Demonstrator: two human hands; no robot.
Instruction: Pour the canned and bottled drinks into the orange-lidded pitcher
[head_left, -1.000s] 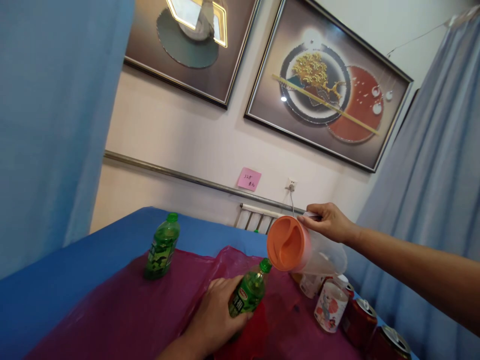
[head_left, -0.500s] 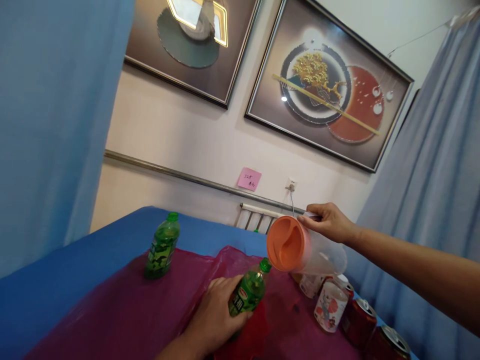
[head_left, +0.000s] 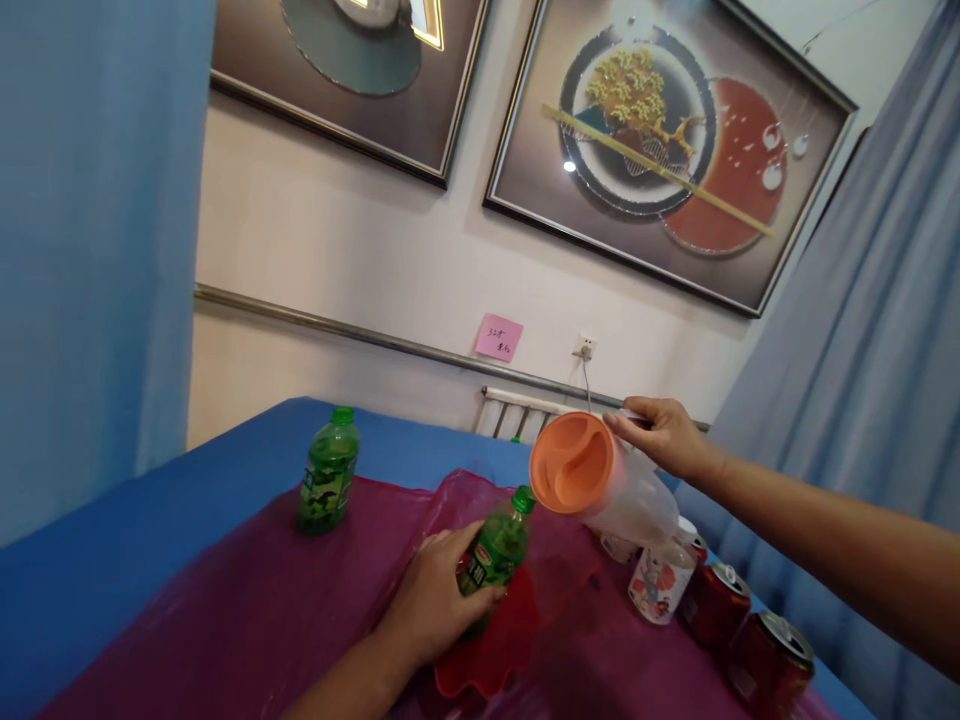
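My left hand [head_left: 442, 600] is wrapped round a green plastic bottle [head_left: 496, 550], which leans to the right over a red wavy-edged dish [head_left: 480, 670]. In my right hand [head_left: 664, 435] is the handle of a clear plastic pitcher [head_left: 637, 500] with an orange lid [head_left: 571, 462]. The pitcher is tipped to the left, its lid close beside the bottle's green neck. Whether liquid runs between them I cannot tell. A second green bottle [head_left: 330, 475] stands upright with its cap on, further back at the left.
On the right stand a small labelled bottle [head_left: 661, 582] and several dark red cans [head_left: 771, 660]. A magenta plastic sheet [head_left: 247, 610] covers part of the blue bed surface [head_left: 150, 520]. Blue curtains [head_left: 97, 250] hang at both sides. Behind are a wall rail [head_left: 360, 335] and a radiator [head_left: 517, 412].
The view has shifted a little, so the red dish shows more. The pitcher is tipped slightly more downward at the lid, still close to the bottle. Both hands keep their holds.
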